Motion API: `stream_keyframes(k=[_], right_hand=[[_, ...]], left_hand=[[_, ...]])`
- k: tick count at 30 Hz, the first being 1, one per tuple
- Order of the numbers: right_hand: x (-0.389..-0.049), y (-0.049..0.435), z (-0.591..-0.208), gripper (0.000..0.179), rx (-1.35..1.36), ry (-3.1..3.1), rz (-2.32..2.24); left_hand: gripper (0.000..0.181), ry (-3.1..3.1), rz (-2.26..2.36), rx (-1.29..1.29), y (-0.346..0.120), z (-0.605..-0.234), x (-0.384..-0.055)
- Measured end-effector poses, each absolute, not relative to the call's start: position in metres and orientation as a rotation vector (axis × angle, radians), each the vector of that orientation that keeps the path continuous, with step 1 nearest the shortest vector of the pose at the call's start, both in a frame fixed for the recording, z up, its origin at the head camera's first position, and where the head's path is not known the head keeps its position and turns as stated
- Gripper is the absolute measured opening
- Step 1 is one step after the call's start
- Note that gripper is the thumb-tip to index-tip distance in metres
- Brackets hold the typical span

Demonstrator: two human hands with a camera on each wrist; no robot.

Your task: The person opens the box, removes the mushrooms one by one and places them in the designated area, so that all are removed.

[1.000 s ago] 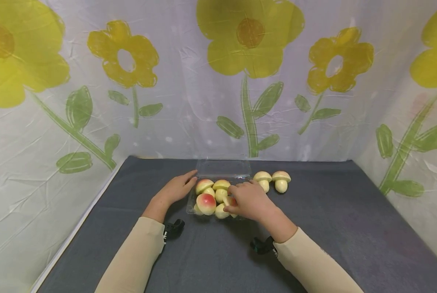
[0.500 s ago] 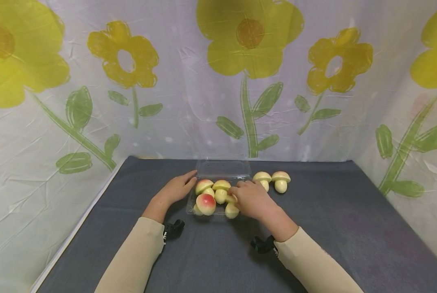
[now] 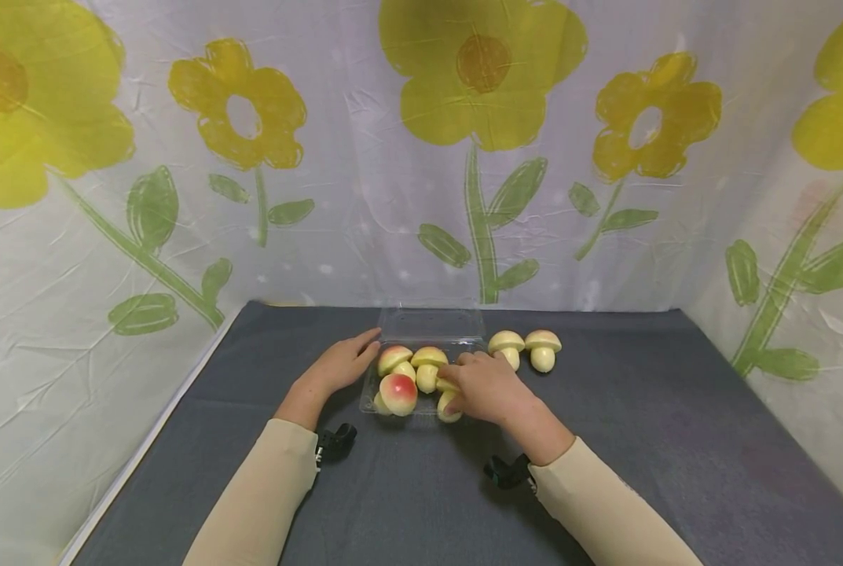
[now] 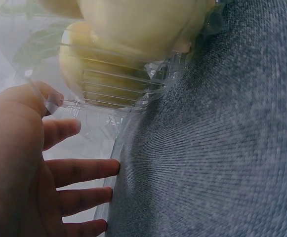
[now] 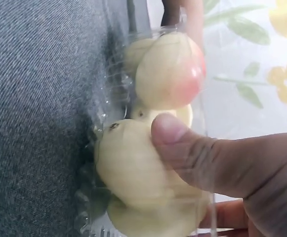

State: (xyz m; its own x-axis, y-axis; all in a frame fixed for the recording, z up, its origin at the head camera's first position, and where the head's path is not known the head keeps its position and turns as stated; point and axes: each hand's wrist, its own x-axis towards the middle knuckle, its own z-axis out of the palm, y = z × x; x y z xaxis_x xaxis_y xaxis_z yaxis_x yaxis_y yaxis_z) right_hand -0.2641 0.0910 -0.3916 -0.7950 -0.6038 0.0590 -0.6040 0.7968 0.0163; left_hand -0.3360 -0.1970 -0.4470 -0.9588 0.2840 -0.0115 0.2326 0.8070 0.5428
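A clear plastic box with its lid raised at the back holds several toy mushrooms with cream stems and reddish or yellowish caps. My left hand is at the box's left side, fingers straight; in the left wrist view its thumb touches the box corner. My right hand reaches into the right part of the box and grips a toy mushroom, its thumb against the mushroom and the other fingers mostly hidden. A red-topped mushroom leans at the front left.
Two more toy mushrooms, one beside the box and another further right, lie on the dark cloth-covered table. Behind stands a white curtain with yellow flowers.
Inside the box, my right hand has turned and shifted the front right mushroom to the right; its red patch no longer shows in the head view. My left hand stays put.
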Motion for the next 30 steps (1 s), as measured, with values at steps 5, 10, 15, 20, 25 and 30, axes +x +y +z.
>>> stream_keyframes(k=[5,10,15,20,25,30], right_hand=[[-0.2658,0.0934,-0.3930,0.059,0.949,-2.968,-0.018],[-0.2676,0.0957,-0.3947,0.072,0.886,-2.983,-0.026],[-0.2702,0.0967,-0.3953,0.072,0.874,-2.964,0.023],[-0.2722,0.0981,-0.3949,0.064,0.900,-2.972,0.037],[-0.2711,0.0984,-0.3933,0.068,0.871,-3.038,0.023],[-0.2723,0.0973,-0.3958,0.077,0.847,-3.051,0.002]], left_hand=[[0.060,2.903,0.849,0.419,-0.1963,-0.4469,-0.3358],[0.060,2.905,0.849,0.422,-0.1956,-0.4466,-0.3356],[0.059,2.902,0.855,0.412,-0.1948,-0.4456,-0.3344],[0.059,2.895,0.868,0.407,-0.1943,-0.4459,-0.3338],[0.060,2.898,0.866,0.418,-0.1952,-0.4454,-0.3340],[0.059,2.900,0.867,0.418,-0.1956,-0.4455,-0.3330]])
